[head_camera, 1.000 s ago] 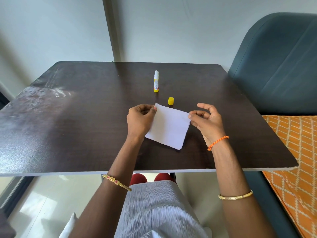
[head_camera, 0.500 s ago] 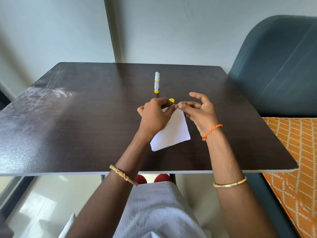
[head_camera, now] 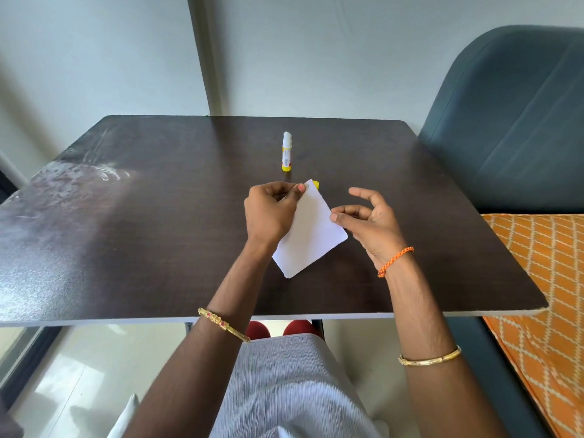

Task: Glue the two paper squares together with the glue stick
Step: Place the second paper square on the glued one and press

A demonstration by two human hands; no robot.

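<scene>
Left hand: the left hand (head_camera: 271,213) is curled over the table, knuckles up, forearm reaching in from the lower middle; its thumb and forefinger are pinched together on the far corner of the white paper (head_camera: 311,232).
Right hand: the right hand (head_camera: 371,221) sits to the right of the sheet, palm turned inward and wrist cocked; thumb and forefinger meet at the sheet's right edge, the other fingers fanned up and apart. Whether the paper is truly gripped between those two fingertips or only touched, I cannot tell.
Paper: it shows as one white sheet turned like a diamond, its far corner at the left thumb, its near corner pointing toward the table's front edge. The left hand covers part of its left side. Whether it is one square or two stacked cannot be told.
Glue stick: the glue stick (head_camera: 287,151) stands upright beyond the hands, uncapped, its white glue exposed above a yellow and white body; it is well apart from both hands.
Cap: a yellow cap (head_camera: 316,184) peeks out just behind the paper's far corner, mostly hidden by it.
Table: the dark wooden table (head_camera: 142,235) carries all of it, with a pale smeared patch at its left.
Wrists: an orange thread band (head_camera: 395,261) rings the right wrist; gold bangles sit higher on both forearms.
Surroundings: a blue-grey chair (head_camera: 512,121) stands at the right, by an orange patterned cloth (head_camera: 543,279).
</scene>
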